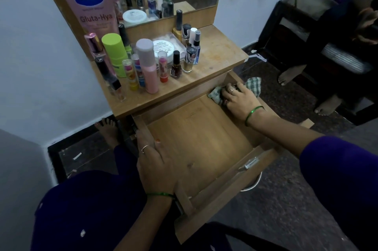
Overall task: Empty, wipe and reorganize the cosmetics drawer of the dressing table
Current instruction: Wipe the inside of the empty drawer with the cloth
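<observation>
Wooden and bare inside, the drawer (pixel 196 144) is standing pulled out of the dressing table, so the emptying seems finished and the wiping is going on now. The right hand (pixel 238 97) is pressing a checked cloth (pixel 252 87) into the far right corner, its grip curling over the cloth, while the left hand (pixel 155 164) is resting on the left drawer wall with fingers nearly straight, holding nothing. Cosmetics (pixel 147 62) are standing crowded on the tabletop (pixel 221 50), so the rest of the wiping and the reorganizing are probably still to do.
</observation>
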